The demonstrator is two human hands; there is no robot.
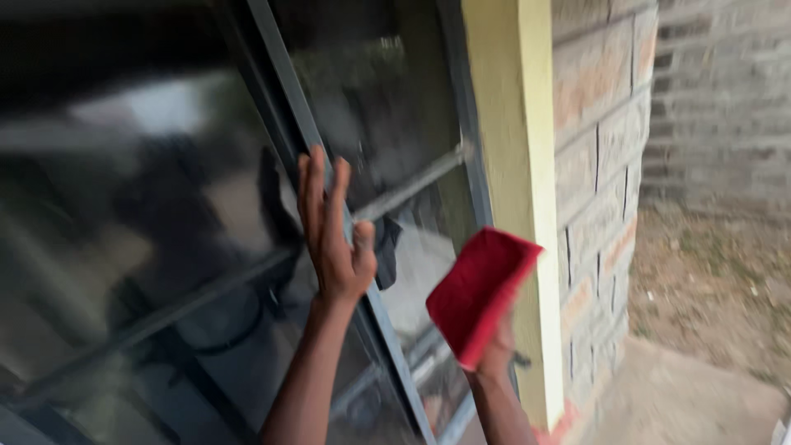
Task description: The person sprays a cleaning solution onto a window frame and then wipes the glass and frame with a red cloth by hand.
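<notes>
Our left hand (334, 239) presses flat on the dark glass window (165, 214); at four o'clock, our right hand (497, 350) grips a red folded cloth (478, 292), wiping seemingly unfinished.

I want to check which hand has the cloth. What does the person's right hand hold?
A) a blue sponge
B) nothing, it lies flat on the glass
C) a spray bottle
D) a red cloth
D: the right hand grips a red cloth raised before the window, while the left hand rests open on the grey frame bar.
</notes>
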